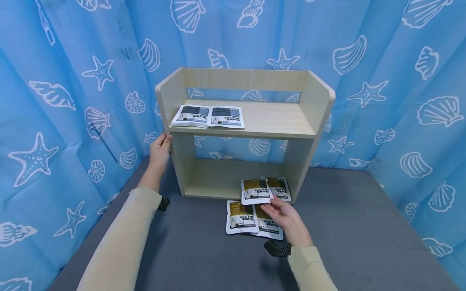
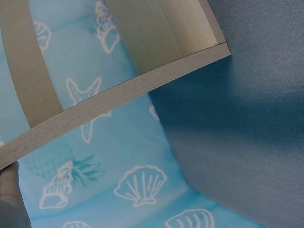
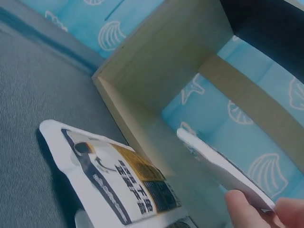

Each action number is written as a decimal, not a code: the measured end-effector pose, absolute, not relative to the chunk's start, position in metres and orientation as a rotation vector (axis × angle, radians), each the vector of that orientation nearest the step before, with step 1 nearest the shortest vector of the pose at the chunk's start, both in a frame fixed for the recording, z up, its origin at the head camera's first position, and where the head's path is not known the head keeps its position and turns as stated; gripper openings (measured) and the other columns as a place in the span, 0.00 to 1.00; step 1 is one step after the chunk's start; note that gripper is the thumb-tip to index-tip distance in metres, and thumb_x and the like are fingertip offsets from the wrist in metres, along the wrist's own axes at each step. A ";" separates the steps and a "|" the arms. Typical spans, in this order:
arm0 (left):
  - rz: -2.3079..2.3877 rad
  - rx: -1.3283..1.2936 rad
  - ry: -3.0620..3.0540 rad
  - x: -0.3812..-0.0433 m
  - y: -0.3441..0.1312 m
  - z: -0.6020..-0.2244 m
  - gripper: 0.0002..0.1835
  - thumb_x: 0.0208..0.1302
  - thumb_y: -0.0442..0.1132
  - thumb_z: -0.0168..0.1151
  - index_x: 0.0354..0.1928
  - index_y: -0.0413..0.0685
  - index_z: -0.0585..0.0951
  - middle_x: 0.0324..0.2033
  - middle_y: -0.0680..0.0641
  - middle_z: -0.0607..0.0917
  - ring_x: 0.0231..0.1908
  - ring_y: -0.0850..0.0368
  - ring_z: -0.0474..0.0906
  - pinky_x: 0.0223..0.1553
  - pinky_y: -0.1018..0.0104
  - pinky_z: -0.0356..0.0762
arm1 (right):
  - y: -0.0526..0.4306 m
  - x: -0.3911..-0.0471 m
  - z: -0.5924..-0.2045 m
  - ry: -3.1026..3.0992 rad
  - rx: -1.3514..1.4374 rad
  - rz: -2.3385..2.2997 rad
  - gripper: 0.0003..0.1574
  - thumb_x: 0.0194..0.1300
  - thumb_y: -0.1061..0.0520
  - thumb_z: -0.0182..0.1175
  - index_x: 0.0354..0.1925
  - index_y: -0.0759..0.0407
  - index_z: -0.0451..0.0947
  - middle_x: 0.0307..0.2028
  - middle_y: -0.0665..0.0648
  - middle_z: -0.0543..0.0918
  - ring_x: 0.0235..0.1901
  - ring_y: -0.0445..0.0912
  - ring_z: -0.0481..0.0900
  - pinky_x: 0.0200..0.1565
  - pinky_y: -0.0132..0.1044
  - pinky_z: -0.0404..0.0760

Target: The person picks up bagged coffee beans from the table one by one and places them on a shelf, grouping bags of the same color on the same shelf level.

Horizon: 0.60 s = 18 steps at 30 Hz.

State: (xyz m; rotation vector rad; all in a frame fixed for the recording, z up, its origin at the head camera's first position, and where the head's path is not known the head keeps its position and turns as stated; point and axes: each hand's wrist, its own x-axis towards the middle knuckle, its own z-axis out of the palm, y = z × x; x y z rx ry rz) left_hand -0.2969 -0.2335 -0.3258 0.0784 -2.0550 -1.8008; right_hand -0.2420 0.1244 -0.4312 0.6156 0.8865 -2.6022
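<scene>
My left hand [image 1: 159, 152] grips the left side panel of a pale wooden two-tier shelf [image 1: 236, 132] at about mid-height. In the left wrist view only part of the left hand [image 2: 10, 197] shows, at the panel's front edge. With the fingertips and thumb, my right hand [image 1: 285, 216] pinches the lower edge of a white pouch with a yellow-brown label [image 1: 256, 190] at the lower tier's front. The right wrist view has this held pouch [image 3: 223, 166] edge-on, raised. A similar pouch [image 1: 280, 188] lies at the lower tier's right. Below the right hand, pouches [image 1: 241, 217] lie on the table.
On the upper tier's left lie pouches with dark blue labels [image 1: 226, 116], side by side. A grey cloth [image 1: 196, 250] covers the table. Behind the shelf hangs a blue curtain [image 1: 120, 81] with white shells and starfish.
</scene>
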 end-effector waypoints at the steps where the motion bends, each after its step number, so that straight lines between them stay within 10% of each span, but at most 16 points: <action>1: -1.802 0.077 -2.052 -0.297 -0.234 -0.326 0.28 0.74 0.50 0.47 0.72 0.50 0.65 0.68 0.41 0.68 0.65 0.45 0.65 0.63 0.47 0.65 | 0.123 -0.243 -0.431 0.880 0.617 -2.603 0.35 0.77 0.65 0.38 0.77 0.54 0.44 0.74 0.63 0.52 0.70 0.51 0.57 0.65 0.44 0.61; 18: -1.789 0.063 -2.033 -0.299 -0.234 -0.326 0.28 0.74 0.48 0.47 0.71 0.46 0.66 0.66 0.39 0.70 0.62 0.45 0.68 0.60 0.48 0.68 | 0.115 -0.250 -0.430 0.713 0.580 -2.639 0.37 0.78 0.62 0.39 0.77 0.55 0.36 0.75 0.65 0.44 0.71 0.52 0.54 0.64 0.40 0.63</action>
